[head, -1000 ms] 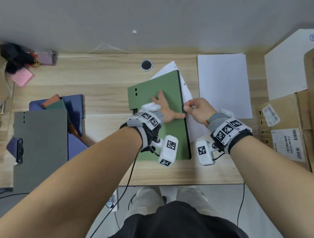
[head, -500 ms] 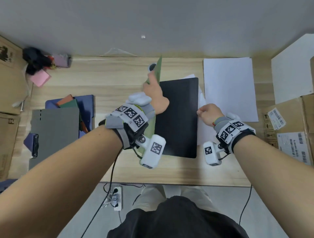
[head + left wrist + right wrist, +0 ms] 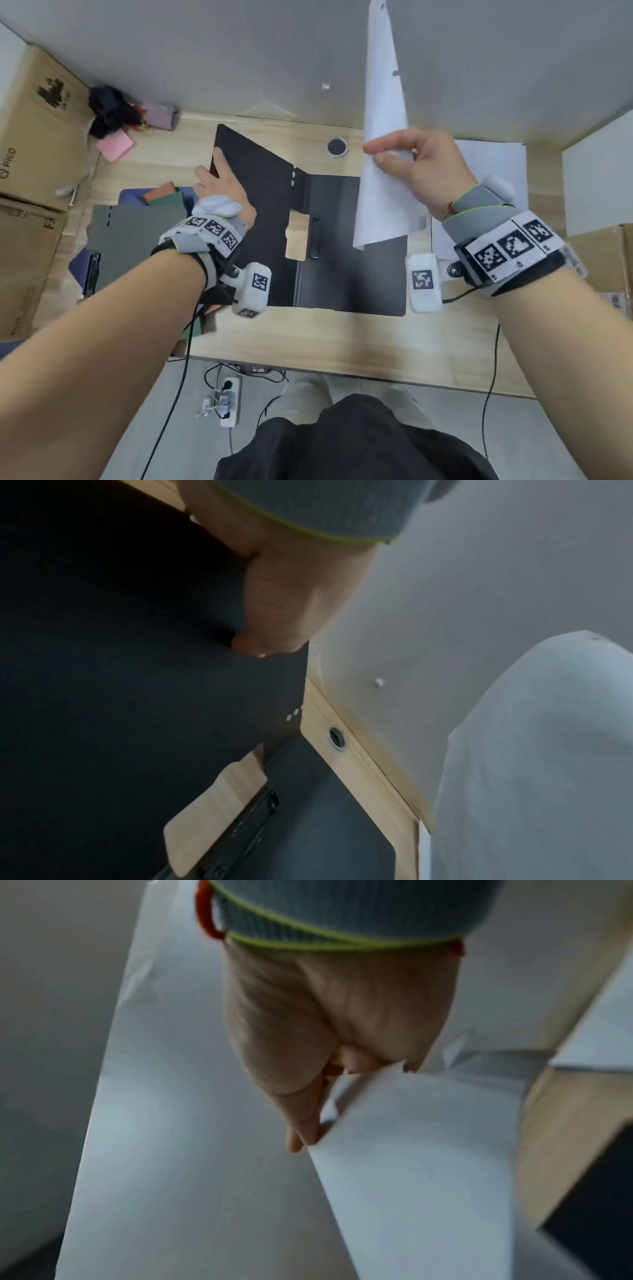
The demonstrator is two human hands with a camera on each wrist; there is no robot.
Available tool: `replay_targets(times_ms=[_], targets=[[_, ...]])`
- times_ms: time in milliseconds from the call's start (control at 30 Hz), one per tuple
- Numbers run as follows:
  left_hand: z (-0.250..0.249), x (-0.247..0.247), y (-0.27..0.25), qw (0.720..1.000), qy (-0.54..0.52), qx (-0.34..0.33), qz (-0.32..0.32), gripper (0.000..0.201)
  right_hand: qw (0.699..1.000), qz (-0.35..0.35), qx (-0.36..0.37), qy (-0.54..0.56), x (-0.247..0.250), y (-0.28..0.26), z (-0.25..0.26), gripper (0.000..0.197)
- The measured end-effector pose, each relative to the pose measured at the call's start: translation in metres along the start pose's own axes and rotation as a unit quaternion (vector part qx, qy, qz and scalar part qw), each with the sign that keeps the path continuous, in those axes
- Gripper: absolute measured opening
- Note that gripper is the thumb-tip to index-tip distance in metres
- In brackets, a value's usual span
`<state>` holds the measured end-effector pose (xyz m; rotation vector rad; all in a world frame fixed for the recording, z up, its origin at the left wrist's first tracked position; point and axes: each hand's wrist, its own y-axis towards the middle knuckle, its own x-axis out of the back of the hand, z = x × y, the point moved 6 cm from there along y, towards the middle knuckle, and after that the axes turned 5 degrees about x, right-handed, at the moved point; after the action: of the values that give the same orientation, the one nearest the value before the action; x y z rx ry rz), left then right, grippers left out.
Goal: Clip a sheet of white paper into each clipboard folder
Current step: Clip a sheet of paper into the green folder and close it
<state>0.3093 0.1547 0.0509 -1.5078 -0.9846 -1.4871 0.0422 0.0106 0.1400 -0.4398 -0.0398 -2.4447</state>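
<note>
Clipboard folder (image 3: pixel 346 240) is lying open on the table (image 3: pixel 335 339). Left hand (image 3: pixel 222 192) is gripping its cover's outer edge; right hand (image 3: pixel 421 168) is pinching a white sheet (image 3: pixel 383 113), holding it raised above the folder's right panel.

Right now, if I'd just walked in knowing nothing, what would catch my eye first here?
Probably the white sheet of paper that the right hand holds up high, above the middle of the wooden desk. Below it lies an open folder with a dark inside, its cover held back by the left hand. Both wrists wear bands with black-and-white square patterns.
</note>
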Motion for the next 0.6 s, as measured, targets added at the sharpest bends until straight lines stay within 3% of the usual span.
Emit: replay_targets(times_ms=[33, 67, 200, 300, 367, 467, 533, 600], targets=[[0.004, 0.002, 0.001, 0.998, 0.007, 0.007, -0.059, 0.061, 1.000, 0.006, -0.006, 0.028, -0.005, -0.001, -0.003, 0.015], [0.004, 0.002, 0.004, 0.998, 0.002, 0.003, -0.070, 0.058, 0.999, 0.006, -0.025, 0.044, -0.008, -0.003, -0.014, 0.017], [0.008, -0.027, 0.019, 0.999, -0.017, -0.005, -0.042, 0.042, 0.988, 0.008, -0.152, 0.009, -0.010, -0.029, -0.100, 0.019], [0.016, -0.022, 0.001, 1.000, 0.007, 0.010, -0.029, 0.035, 0.960, -0.010, -0.276, -0.048, -0.006, -0.061, -0.165, 0.027], [0.011, -0.052, -0.004, 0.997, 0.036, -0.008, 0.066, 0.039, 0.934, -0.039, -0.350, -0.055, -0.003, -0.079, -0.196, 0.052], [-0.013, -0.083, -0.021, 0.952, 0.079, -0.107, 0.275, 0.030, 0.912, -0.059, -0.402, -0.064, -0.002, -0.090, -0.221, 0.074], [-0.027, -0.095, -0.036, 0.926, 0.069, -0.138, 0.344, 0.016, 0.904, -0.052, -0.416, -0.080, -0.004, -0.089, -0.230, 0.072], [-0.038, -0.104, -0.053, 0.925, 0.050, -0.130, 0.352, 0.014, 0.902, -0.017, -0.419, -0.104, -0.007, -0.086, -0.239, 0.055]])
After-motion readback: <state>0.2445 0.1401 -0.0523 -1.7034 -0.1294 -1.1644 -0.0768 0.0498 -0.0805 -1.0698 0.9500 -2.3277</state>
